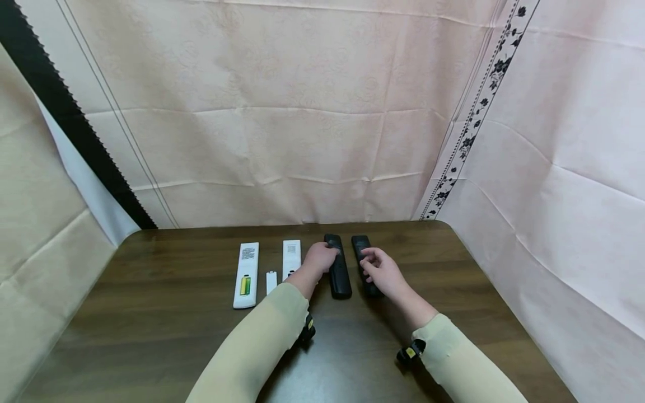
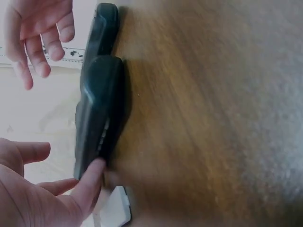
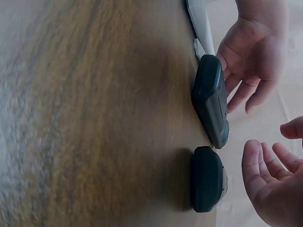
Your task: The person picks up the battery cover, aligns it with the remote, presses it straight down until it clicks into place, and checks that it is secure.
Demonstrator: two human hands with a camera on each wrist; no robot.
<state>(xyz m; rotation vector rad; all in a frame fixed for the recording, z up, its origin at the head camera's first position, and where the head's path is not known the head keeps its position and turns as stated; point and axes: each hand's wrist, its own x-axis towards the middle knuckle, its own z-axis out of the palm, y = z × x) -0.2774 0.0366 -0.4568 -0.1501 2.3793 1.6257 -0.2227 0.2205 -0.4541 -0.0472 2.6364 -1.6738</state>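
Observation:
Two black remote controls lie side by side at the middle of the table. My left hand (image 1: 320, 257) is at the upper left side of the left black remote (image 1: 340, 277). In the left wrist view its thumb (image 2: 93, 179) touches that remote's side, and the other fingers extend loosely beyond. Above the right black remote (image 1: 361, 246) hovers my right hand (image 1: 384, 273), its fingers loosely bent around nothing. The right wrist view shows a gap between this hand (image 3: 277, 184) and the right remote (image 3: 206, 179).
A white remote (image 1: 246, 252) lies face down at left, its battery bay uncovered with a green-yellow battery (image 1: 245, 285) inside. Beside it are a small white battery cover (image 1: 271, 280) and a second white remote (image 1: 291, 254), partly hidden by my left arm. Cloth curtains (image 1: 282, 140) hang behind the brown table (image 1: 166, 291).

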